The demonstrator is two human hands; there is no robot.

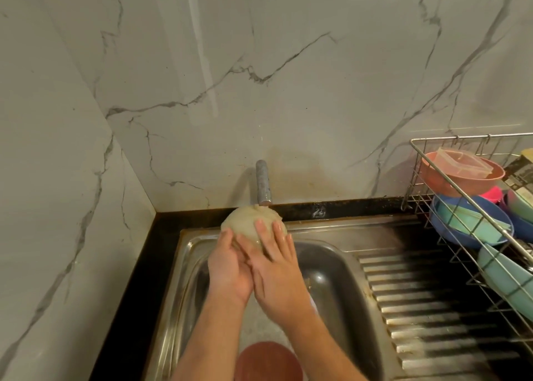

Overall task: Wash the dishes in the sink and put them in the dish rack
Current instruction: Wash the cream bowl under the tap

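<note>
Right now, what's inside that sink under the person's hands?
A reddish-brown dish lies in the sink near the bottom edge. The arms and beige bowl cover much of the basin.

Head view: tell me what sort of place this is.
Most likely a home kitchen's washing-up corner. A steel sink with a ribbed drainboard sits under a wall tap, a wire dish rack holds coloured bowls, and both hands hold a beige bowl under the tap.

A black stone countertop (144,265) is carrying a stainless-steel sink (340,268) set into it, beneath the hands. Its ribbed steel draining board (427,308) is stretching away right of the hands, and a wire metal dish rack (461,196) is standing at its far right.
</note>
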